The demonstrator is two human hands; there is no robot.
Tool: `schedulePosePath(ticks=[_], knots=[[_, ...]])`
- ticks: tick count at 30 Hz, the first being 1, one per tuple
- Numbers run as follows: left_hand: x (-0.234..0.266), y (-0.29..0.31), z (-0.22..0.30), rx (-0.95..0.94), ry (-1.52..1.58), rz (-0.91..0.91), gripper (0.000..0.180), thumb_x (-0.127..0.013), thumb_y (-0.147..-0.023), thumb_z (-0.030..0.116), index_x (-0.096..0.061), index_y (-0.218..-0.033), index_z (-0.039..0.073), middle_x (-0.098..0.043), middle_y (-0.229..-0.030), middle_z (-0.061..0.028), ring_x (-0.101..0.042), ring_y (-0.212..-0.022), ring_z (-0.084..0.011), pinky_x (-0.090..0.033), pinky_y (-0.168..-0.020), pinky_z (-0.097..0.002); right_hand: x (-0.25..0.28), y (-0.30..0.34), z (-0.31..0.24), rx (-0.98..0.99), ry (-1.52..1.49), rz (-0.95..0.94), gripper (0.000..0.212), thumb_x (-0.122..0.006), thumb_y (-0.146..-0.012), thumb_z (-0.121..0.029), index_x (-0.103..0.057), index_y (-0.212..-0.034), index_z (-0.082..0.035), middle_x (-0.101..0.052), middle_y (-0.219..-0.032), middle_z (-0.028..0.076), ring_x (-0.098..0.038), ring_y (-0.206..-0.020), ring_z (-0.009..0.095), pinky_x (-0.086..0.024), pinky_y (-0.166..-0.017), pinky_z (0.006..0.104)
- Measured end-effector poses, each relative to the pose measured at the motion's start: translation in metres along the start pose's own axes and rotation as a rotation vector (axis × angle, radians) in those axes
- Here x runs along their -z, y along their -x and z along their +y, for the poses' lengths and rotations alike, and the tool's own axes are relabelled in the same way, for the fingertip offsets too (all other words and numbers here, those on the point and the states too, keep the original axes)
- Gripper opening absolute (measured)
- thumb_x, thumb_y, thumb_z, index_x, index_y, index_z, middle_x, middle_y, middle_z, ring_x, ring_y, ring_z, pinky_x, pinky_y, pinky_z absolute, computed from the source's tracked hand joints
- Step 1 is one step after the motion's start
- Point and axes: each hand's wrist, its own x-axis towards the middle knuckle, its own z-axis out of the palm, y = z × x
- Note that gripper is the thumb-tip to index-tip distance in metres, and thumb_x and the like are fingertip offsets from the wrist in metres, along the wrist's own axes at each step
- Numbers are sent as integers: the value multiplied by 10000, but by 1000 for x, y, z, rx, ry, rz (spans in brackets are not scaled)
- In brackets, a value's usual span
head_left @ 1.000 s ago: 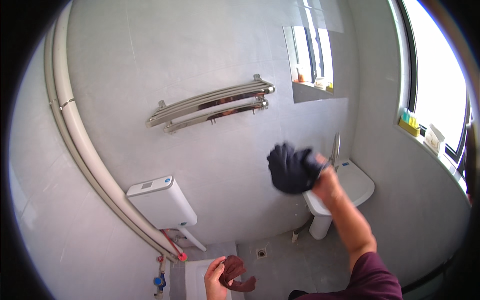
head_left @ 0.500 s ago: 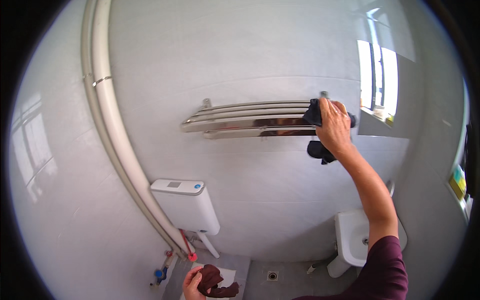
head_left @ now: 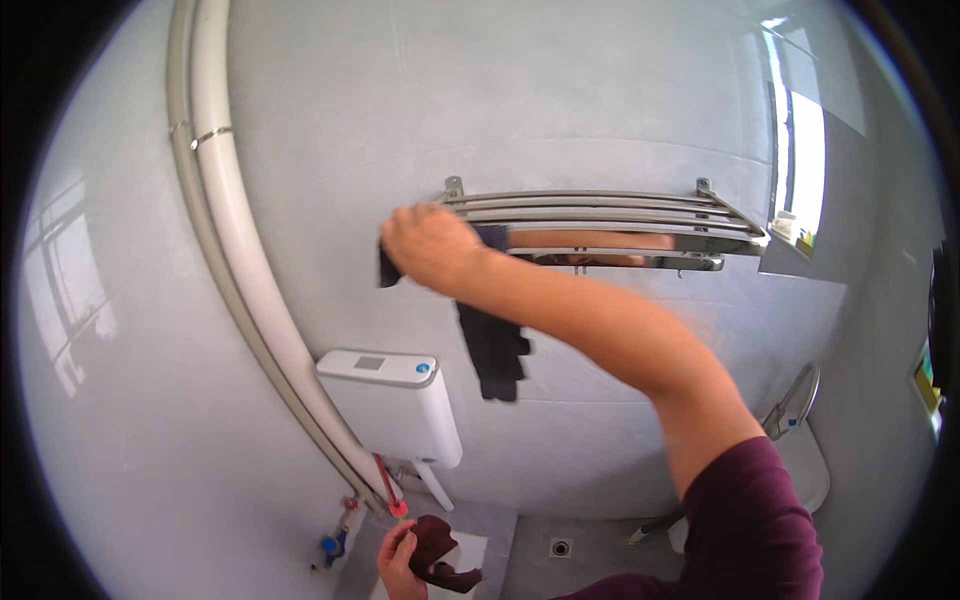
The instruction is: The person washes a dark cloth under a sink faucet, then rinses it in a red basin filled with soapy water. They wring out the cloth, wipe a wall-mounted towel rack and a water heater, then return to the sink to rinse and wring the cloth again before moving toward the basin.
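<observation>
The towel rack (head_left: 600, 218) is on the far wall (head_left: 500, 90), pipes (head_left: 212, 95) left, mirror (head_left: 805, 170) right. At its left end is the rag (head_left: 490, 350) in the right hand (head_left: 425, 245); below, the cistern (head_left: 390, 415). Lower, left to right: the cloth (head_left: 433, 545) in the left hand (head_left: 398, 562), floor drain (head_left: 560, 548), washbasin (head_left: 808, 470).

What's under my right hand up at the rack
Under your right hand is a dark cloth, showing at its left edge and hanging below. The left front end of the metal rack is covered, so I can't see it.

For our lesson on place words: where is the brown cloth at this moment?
In the head view, the brown cloth is in the left hand, near the lower edge and left of centre, below the white tank and left of the floor drain.
</observation>
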Motion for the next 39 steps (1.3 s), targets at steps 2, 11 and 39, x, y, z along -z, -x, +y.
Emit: schedulePosePath(ticks=[2, 11, 39], knots=[[11, -8, 1, 1, -21, 9, 284, -574, -960, 138, -620, -1175, -41, -683, -1079, -174, -692, -913, -278, -588, -801, -379, -19, -32, -21, -5, -93, -15, 138, -567, -856, -136, -590, -956, -45, -615, -959, 132, -638, -904, 257, -514, -748, 374], [-8, -24, 36, 16, -152, 15, 314, -589, -931, 186, -629, -1153, -33, -695, -1035, -162, -697, -892, -262, -580, -748, -342, 21, 56, 43, 109, -160, 310, 190, -599, -802, -99, -514, -967, -57, -565, -923, 87, -625, -880, 237, -544, -701, 332], [34, -2, -12, 137, -48, 40, 178, -613, -927, 71, -656, -1080, -8, -695, -1027, -130, -684, -897, -225, -577, -784, -323, -47, -60, 141, -413, -708, -753, 286, -645, -867, -294, -671, -965, -27, -696, -907, 153, -669, -845, 272, -513, -699, 395]])
